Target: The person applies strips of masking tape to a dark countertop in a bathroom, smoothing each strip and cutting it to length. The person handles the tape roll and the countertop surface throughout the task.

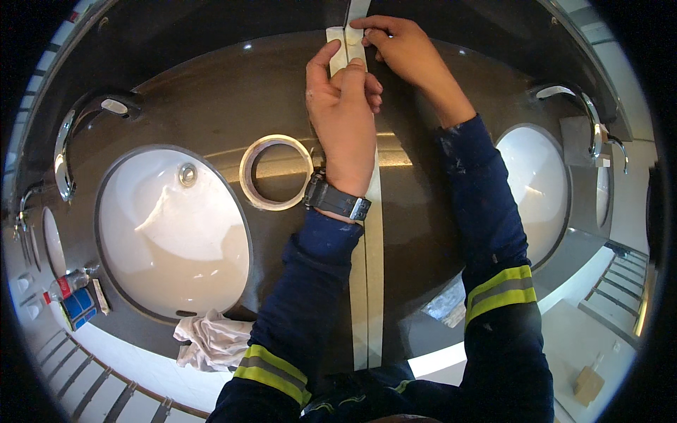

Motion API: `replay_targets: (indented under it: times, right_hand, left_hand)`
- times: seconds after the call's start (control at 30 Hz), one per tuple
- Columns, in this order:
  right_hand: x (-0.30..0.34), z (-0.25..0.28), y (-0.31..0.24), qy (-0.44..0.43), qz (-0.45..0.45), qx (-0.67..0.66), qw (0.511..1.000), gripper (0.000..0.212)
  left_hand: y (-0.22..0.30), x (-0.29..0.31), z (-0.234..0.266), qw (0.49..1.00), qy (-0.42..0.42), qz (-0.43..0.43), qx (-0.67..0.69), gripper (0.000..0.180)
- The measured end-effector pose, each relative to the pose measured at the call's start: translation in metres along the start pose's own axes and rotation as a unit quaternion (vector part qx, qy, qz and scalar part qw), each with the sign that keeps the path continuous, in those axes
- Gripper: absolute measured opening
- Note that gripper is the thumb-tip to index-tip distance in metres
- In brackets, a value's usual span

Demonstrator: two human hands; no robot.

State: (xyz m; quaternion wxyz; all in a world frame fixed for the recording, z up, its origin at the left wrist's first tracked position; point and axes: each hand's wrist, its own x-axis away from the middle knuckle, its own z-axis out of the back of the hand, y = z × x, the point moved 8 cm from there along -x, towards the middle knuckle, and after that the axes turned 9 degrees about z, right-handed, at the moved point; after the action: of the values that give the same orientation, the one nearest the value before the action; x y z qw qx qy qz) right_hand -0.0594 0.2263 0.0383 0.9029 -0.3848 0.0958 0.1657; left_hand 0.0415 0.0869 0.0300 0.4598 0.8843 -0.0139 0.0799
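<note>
1. Bottle with a red label (68, 285) lies at the far left, touching or just beside a blue packet (79, 308); which of the two cannot be told.
2. Chrome tap (65, 151) arches forward from the back of the dark countertop (190, 92), to the left of a white oval basin (173, 233) with a round drain (187, 175) towards its back.
3. Crumpled pale cloth (211, 340) lies at the counter's front edge, just beside this basin.
4. Roll of tape (248, 176) lies flat on its side between the basin and the left wrist, its ring open to the counter beneath.
5. Left hand (342, 106), a black watch (338, 197) at its wrist, reaches over the far part of the tape strips, digits bent; whether it pinches the tape cannot be told.
6. Two pale tape strips (359, 303) run side by side from the counter's front edge towards the back, a thin dark line between them; at the top, pale tape continues up the dark back panel.
7. Right hand (405, 53) comes from the right, index finger extended onto the tape at the back, the other fingers curled; whether it grips anything cannot be told.
8. Second white basin (534, 190) sits right of the right sleeve (486, 197), with another curved tap (591, 106) behind it.
</note>
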Motion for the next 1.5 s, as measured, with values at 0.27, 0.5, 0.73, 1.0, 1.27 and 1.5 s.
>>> replay_targets:
  times: [0.27, 0.5, 0.73, 1.0, 1.27, 1.5]
  right_hand:
    - [-0.001, -0.003, -0.003, 0.005, 0.029, 0.096, 0.995, 0.035]
    - [0.011, -0.002, -0.027, -0.046, 0.054, 0.226, 0.972, 0.039]
    - [0.032, 0.002, -0.035, -0.03, 0.124, 0.327, 0.936, 0.042]
    - [0.046, 0.004, -0.05, -0.033, 0.166, 0.293, 0.941, 0.045]
    - [0.033, -0.004, -0.051, -0.032, 0.146, 0.311, 0.939, 0.04]
    - [0.031, -0.005, -0.046, -0.006, 0.146, 0.295, 0.944, 0.04]
  left_hand:
    - [0.001, 0.001, -0.002, 1.0, 0.001, -0.004, -0.014, 0.037]
    - [0.001, 0.001, 0.001, 1.0, 0.003, -0.006, -0.028, 0.036]
    - [-0.002, 0.002, -0.004, 1.0, -0.006, 0.005, 0.001, 0.036]
    - [0.0, 0.001, 0.0, 1.0, -0.007, 0.003, -0.015, 0.036]
    - [0.001, 0.004, 0.0, 1.0, 0.002, 0.009, -0.02, 0.037]
    - [-0.001, 0.008, -0.001, 1.0, 0.004, 0.015, -0.015, 0.037]
